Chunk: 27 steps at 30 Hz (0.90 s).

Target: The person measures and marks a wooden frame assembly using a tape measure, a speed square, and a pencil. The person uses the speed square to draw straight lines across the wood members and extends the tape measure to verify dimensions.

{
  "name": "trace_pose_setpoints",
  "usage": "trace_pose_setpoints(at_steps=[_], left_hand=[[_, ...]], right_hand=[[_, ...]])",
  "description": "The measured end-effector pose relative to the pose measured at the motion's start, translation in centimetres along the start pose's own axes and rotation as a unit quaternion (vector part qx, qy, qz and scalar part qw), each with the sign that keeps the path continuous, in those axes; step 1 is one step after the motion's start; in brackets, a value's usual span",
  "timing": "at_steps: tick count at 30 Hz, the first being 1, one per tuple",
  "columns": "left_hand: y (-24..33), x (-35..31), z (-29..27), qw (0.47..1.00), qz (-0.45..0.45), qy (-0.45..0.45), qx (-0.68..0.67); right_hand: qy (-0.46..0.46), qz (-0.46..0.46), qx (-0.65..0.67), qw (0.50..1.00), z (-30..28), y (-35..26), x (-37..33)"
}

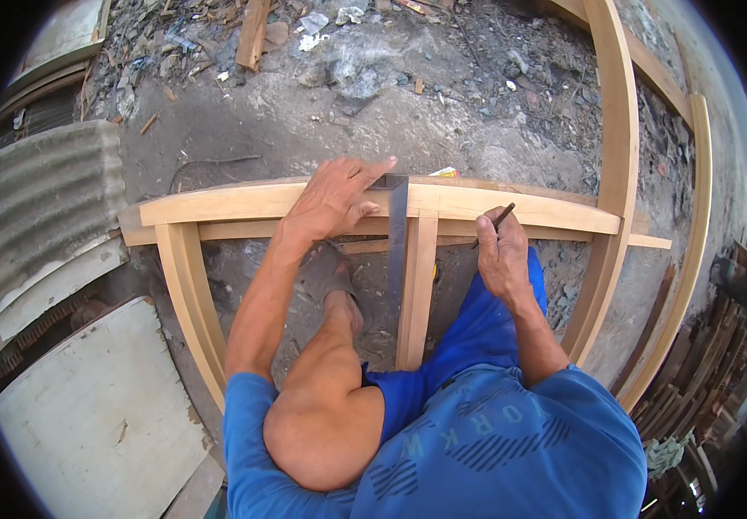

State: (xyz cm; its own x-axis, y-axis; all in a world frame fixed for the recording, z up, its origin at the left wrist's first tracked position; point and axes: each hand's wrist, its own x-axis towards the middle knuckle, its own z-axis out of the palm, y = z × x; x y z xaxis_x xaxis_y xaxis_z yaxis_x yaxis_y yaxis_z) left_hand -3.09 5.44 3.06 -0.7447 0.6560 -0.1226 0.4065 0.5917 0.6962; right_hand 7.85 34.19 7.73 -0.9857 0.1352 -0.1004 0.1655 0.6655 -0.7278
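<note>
A pale wooden rail point(252, 202) runs crosswise in front of me. Against it sits a metal try square point(398, 229), its dark blade hanging down over the near face, beside the middle upright point(420, 285). My left hand point(332, 199) grips the rail at the square's stock, index finger stretched along the far side and thumb on the near face. In my right hand point(503, 259) is a dark pencil point(504, 214), pinched between thumb and fingers just on the near side of the rail, right of the square. Some of the left fingers are hidden behind the rail.
Frame uprights stand at the left point(190, 303) and right point(613, 173). A long batten point(693, 225) lies farther right. Corrugated sheeting point(54, 203) and a white board point(101, 415) lie at the left. Scrap wood point(253, 35) and rubble cover the far ground.
</note>
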Motion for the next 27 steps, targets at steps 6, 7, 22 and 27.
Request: trace_pose_setpoints(at_steps=[6, 7, 22, 27], left_hand=[[-2.0, -3.5, -1.5, 0.991, 0.008, 0.131, -0.039], [-2.2, -4.3, -1.7, 0.986, 0.003, 0.158, -0.052], [-2.8, -23.3, 0.5, 0.880, -0.292, 0.342, -0.156], [-2.9, -25.5, 4.0, 0.824, -0.301, 0.418, -0.237]], right_hand=[[-0.062, 0.086, -0.020, 0.994, -0.8, 0.7, 1.9], [-0.071, 0.079, -0.044, 0.993, -0.8, 0.8, 2.0], [-0.156, 0.067, -0.194, 0.966, 1.2, 2.7, 1.5], [-0.152, 0.063, -0.179, 0.970, -0.9, 4.1, 0.9]])
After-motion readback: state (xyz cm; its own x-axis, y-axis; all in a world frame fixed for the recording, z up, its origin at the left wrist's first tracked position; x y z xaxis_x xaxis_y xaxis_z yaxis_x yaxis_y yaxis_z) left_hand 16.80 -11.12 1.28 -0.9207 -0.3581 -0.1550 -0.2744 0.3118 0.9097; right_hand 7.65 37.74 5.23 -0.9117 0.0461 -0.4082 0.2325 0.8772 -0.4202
